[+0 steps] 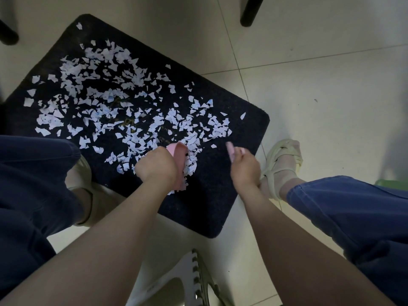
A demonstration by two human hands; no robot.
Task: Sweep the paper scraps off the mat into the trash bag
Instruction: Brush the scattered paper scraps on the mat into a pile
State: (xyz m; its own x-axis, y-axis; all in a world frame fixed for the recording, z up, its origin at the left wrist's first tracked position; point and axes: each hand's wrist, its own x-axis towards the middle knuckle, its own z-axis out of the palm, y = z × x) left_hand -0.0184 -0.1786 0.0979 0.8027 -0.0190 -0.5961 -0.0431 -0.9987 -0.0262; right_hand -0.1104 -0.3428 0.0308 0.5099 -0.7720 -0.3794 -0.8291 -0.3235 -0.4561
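the dark mat (220, 195) lies at an angle on the pale tiled floor (320, 96). white paper scraps (106, 100) are strewn over most of the mat, thickest across its middle and far-left part and thinner toward its right corner.

the left hand (156, 166) is over the near-middle of the mat, fingers curled tight round a pink scoop (180, 160). the scoop's rounded edge stands among the scraps, and a small heap of them lies against its right side. the right hand (245, 166) is near the mat's right edge, closed in a fist round a slim pink tool (230, 149). the tool's tip sticks out past the knuckles toward the mat's far side, but it is too blurred to tell what kind it is. a strip of dark mat lies between the scoop and the pink tool.

a foot in a pale strappy sandal (280, 166) rests on the floor just beside the mat's right edge, close to the right hand. a blue trouser leg (353, 217) lies to the right of the mat, and a darker one (33, 184) covers its near-left edge. a white plastic stool (176, 283) shows just past the mat's near corner. a dark furniture leg (251, 9) stands beyond the mat's far side.
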